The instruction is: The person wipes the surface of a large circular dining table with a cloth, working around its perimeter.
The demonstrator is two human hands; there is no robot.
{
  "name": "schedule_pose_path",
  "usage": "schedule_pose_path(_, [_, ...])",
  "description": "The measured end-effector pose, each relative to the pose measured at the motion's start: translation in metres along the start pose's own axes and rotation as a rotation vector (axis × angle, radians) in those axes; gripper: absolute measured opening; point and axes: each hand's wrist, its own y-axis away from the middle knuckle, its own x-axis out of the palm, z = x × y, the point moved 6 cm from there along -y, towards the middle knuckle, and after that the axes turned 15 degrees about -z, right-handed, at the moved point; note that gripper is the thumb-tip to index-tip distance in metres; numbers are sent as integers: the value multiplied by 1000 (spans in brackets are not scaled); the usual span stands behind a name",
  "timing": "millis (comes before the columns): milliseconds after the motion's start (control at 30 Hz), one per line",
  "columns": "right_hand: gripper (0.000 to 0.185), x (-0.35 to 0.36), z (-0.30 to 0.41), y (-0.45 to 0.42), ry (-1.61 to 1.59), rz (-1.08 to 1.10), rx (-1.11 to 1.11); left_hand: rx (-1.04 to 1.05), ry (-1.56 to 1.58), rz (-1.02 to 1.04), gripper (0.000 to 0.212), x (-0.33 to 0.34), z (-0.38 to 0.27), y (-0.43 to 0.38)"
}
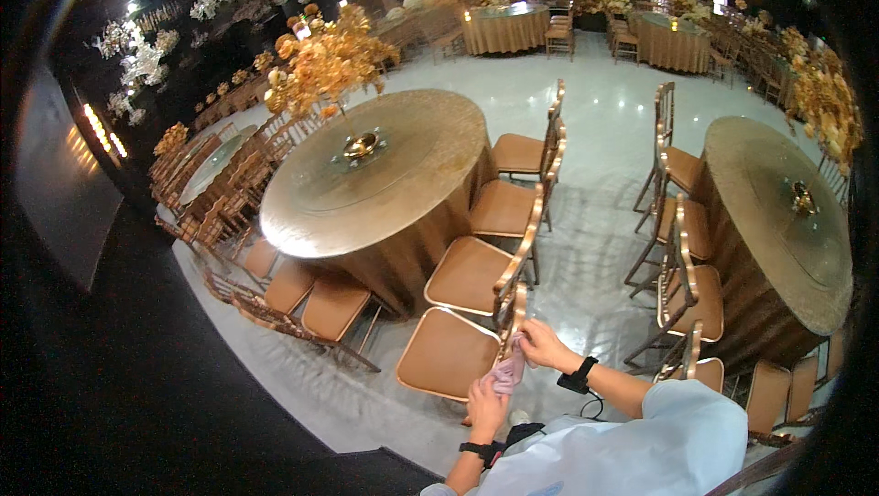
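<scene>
A pinkish cloth (507, 374) is stretched between my two hands at the backrest of the nearest chair. My left hand (486, 405) grips its lower end, close to the chair's near side. Higher up the backrest, my right hand (542, 345) pinches the other end of the cloth. The chair has a tan padded seat (448, 353) with a pale shiny edge and a gold-brown backrest (516, 304). The cloth and my fingers hide part of that backrest. Both wrists wear black bands.
A large round table (384, 153) with a gold cloth and flower centerpiece (329, 60) stands ahead, ringed by chairs. Another round table (762, 221) with chairs stands to the right. A dark raised edge (275, 413) borders the pale floor at left. A thin cable hangs by my right wrist.
</scene>
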Motion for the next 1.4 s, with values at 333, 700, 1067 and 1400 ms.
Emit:
schedule_pose_path(333, [14,95,4,31,424,194,-519,-128,89,187,66,-13,2,-7])
schedule_pose_path(700, [19,84,2,33,197,295,-656,-312,180,239,48,-22,11,-17])
schedule_pose_path(1067, [12,77,-18,15,46,406,-760,-175,135,48,26,-19,-23,-42])
schedule_pose_path(1400, [19,28,-1,-117,-65,2,-612,-192,171,13,20,-10,-71,-124])
